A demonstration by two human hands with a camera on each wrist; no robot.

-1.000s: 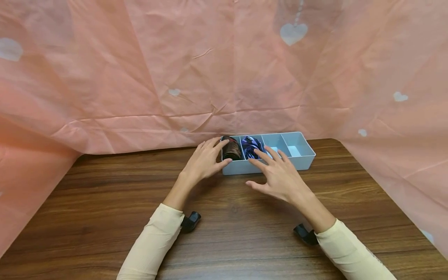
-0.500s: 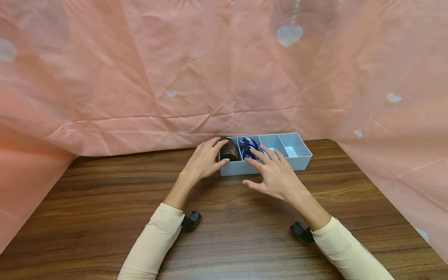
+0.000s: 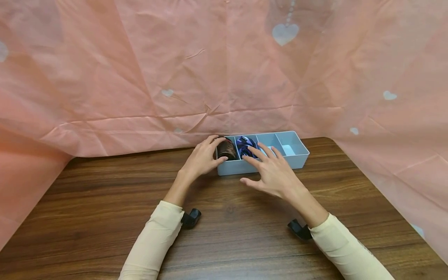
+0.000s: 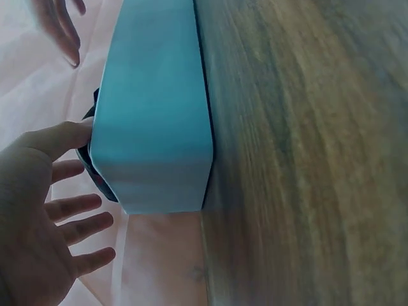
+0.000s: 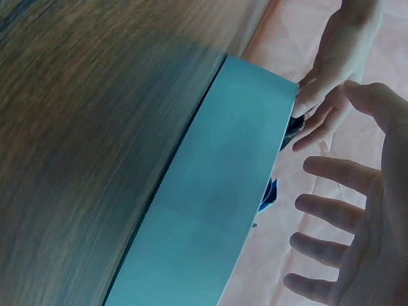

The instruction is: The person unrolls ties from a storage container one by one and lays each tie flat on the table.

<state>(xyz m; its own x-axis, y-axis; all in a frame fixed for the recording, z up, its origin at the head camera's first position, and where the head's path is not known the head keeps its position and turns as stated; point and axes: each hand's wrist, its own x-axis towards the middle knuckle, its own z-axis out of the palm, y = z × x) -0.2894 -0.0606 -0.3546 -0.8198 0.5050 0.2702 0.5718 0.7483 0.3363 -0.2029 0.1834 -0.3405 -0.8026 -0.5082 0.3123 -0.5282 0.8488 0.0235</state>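
Note:
A light blue-grey divided box (image 3: 238,168) stands at the back of the table. In its left compartment lies a dark brown, shiny rolled bundle (image 3: 226,148), its exact kind unclear. The compartment beside it holds a coiled purple-and-blue strip (image 3: 247,147), perhaps cloth. My left hand (image 3: 200,158) is at the box's left end, fingers spread over the brown bundle; in the left wrist view the thumb (image 4: 64,137) rests at the rim against the bundle. My right hand (image 3: 274,171) hovers with spread fingers before and over the box's middle, apart from it in the right wrist view.
Two compartments toward the box's right end show pale bottoms (image 3: 288,150). A pink curtain (image 3: 196,70) with white hearts hangs close behind the box and along both sides. The wooden table (image 3: 231,233) extends in front. Black wrist mounts (image 3: 191,218) sit under the sleeves.
The whole scene has shifted slightly left in the head view. Both hands keep nearly the same pose and place relative to the box, and its contents look unchanged.

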